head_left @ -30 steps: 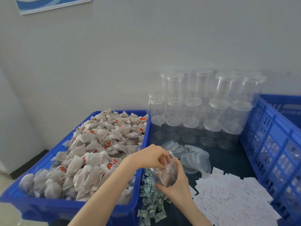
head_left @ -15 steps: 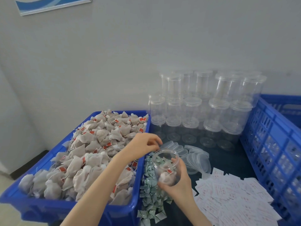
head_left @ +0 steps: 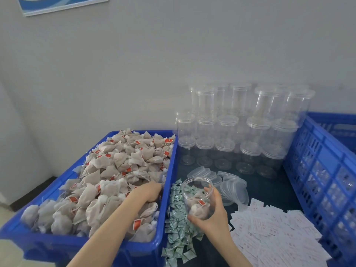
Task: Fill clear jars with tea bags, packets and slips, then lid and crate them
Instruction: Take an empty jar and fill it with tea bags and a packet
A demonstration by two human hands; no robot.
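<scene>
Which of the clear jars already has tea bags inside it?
Only the open jar held in the right hand, above the green packets. The stacked jars against the wall look empty.

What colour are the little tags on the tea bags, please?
Red-orange tags on greyish-white tea bags, clearest in the head view.

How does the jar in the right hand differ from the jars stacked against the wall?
The held jar is open-topped, while the stacked jars are capped. The held jar contains tea bags; the stacked jars look empty. The right hand tilts the held jar, whereas the stacked jars stand upright in tiers. Both are clear plastic.
</scene>
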